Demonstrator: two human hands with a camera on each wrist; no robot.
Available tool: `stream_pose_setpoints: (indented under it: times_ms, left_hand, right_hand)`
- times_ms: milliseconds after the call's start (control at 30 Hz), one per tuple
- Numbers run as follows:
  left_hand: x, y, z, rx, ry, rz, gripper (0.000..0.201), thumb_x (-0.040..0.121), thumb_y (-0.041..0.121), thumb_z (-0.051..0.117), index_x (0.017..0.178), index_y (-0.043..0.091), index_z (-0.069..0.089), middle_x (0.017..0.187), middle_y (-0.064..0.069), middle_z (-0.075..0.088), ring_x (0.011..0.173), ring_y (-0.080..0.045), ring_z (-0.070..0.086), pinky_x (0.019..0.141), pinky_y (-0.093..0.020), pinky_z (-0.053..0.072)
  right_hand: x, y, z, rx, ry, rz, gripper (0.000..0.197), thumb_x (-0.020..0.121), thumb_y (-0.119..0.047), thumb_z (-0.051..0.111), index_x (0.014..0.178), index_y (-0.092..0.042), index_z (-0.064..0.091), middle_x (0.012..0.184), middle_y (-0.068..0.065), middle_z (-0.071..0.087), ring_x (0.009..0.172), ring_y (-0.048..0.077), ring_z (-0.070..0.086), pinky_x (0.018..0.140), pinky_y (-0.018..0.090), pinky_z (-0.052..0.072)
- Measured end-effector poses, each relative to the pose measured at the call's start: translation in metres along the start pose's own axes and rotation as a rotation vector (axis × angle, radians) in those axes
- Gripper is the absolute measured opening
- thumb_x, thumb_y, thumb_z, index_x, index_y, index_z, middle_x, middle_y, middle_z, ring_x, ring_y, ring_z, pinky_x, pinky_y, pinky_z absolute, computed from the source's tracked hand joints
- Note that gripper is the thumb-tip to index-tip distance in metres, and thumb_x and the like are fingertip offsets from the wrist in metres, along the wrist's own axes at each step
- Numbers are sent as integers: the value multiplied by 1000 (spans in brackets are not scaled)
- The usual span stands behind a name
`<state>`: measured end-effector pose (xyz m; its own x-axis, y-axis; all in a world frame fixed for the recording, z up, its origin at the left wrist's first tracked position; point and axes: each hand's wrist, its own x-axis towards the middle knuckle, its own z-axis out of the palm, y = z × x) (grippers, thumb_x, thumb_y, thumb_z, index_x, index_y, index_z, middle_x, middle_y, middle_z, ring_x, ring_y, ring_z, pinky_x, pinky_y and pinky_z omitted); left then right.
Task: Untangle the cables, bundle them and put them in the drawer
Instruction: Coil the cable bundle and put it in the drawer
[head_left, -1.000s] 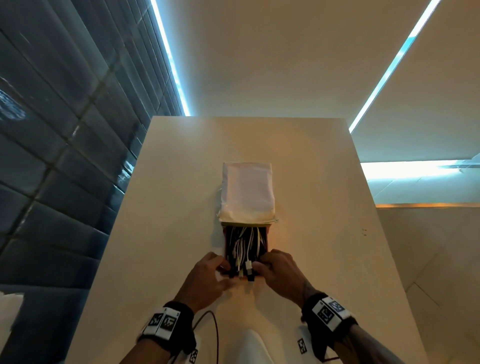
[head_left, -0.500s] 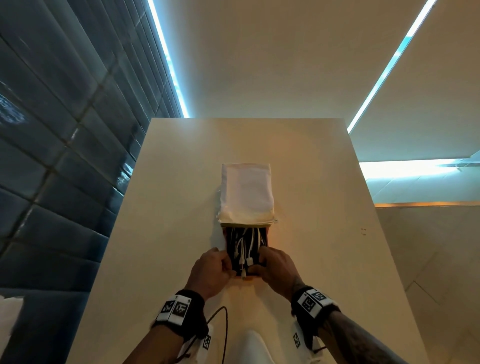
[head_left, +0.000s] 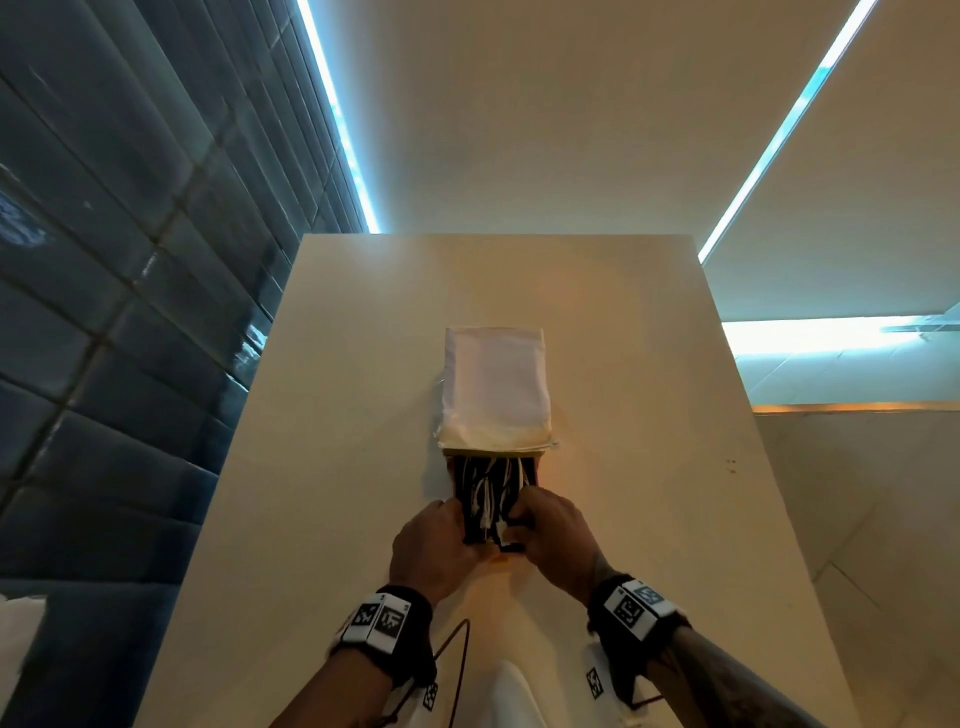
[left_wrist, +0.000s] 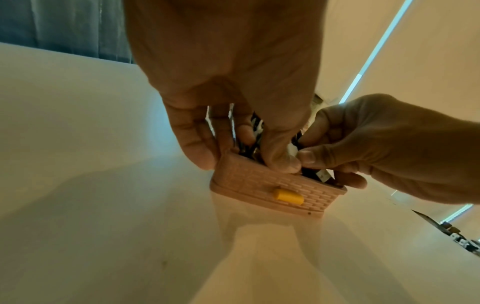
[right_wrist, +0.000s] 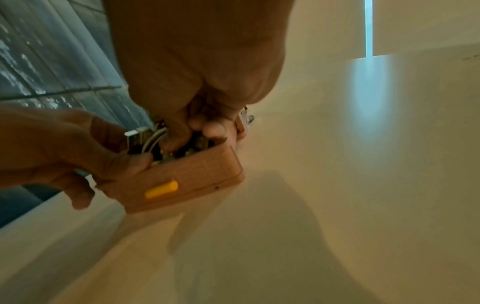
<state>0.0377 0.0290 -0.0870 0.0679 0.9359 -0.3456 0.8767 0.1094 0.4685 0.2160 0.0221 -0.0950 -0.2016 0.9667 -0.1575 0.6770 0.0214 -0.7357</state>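
A small tan drawer with a yellow handle stands pulled out of a white-topped box on the table. Black and white cables fill it, and USB plugs stick up at the front. My left hand grips the drawer's front left corner, fingers outside the wall and thumb on top of the cables. My right hand reaches into the front right, its curled fingers and thumb pinching cable ends. The hands hide the drawer's front in the head view.
The pale table runs ahead, with a dark tiled wall along its left edge and a drop at its right edge. A thin dark wire loops near my left wrist at the table's near edge.
Both hands have drawn closer together over the drawer's front end and pushed the cable ends lower. The drawer stays pulled out.
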Motion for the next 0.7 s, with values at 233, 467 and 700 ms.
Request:
stream_pose_setpoints:
  times_ms: [233, 467, 700]
  left_hand:
    - [7, 5, 1, 114, -17, -25, 42, 71, 53, 71, 101, 23, 66, 99, -2, 70, 89, -26, 67, 71, -33, 54]
    - [16, -9, -24, -189, -375, -71, 33, 73, 44, 78, 83, 22, 56, 86, 3, 63, 75, -11, 58, 63, -28, 48]
    - [5, -5, -5, -177, -99, -130, 43, 69, 55, 77, 69, 26, 45, 70, 6, 56, 65, -13, 56, 50, -26, 36]
  right_hand:
    - [-13, 9, 9, -178, 79, -66, 17, 73, -17, 73, 76, -18, 56, 94, -1, 52, 71, 13, 45, 49, 26, 40]
    - [-3, 2, -12, -76, -76, 106, 27, 88, -39, 63, 76, -16, 69, 89, -2, 51, 80, 16, 51, 69, 27, 42]
    - [7, 1, 6, -37, 11, 405, 39, 77, -54, 69, 76, -16, 58, 85, 1, 55, 76, 20, 53, 60, 31, 41]
